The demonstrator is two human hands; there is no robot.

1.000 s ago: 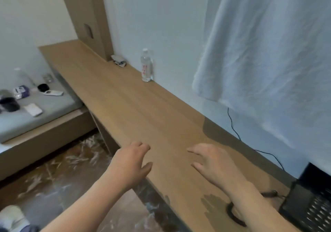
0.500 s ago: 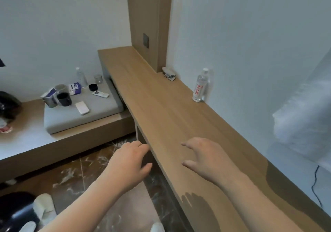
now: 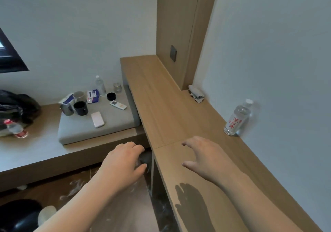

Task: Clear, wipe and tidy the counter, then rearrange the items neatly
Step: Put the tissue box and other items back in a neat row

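Note:
A long wooden counter (image 3: pixel 161 109) runs along the white wall. A clear water bottle with red print (image 3: pixel 237 118) stands on it against the wall. A crumpled cloth (image 3: pixel 196 94) lies in the far corner by the wooden pillar. My right hand (image 3: pixel 207 157) hovers over the counter, fingers spread and relaxed, holding nothing. My left hand (image 3: pixel 123 163) hangs just off the counter's front edge above the floor, fingers loosely curled and empty. A wet patch (image 3: pixel 191 203) darkens the near counter.
To the left, a lower bench holds a grey cushion (image 3: pixel 114 124) with mugs (image 3: pixel 80 108), a remote (image 3: pixel 118 105), a white phone (image 3: pixel 97 119), a tissue pack, a glass and a bottle. Another bottle (image 3: pixel 15 128) and a black bag lie further left.
The view has swung left: the hanging white fabric and the phone on the right are out of frame, and the bench is in view. Both hands keep the same empty pose.

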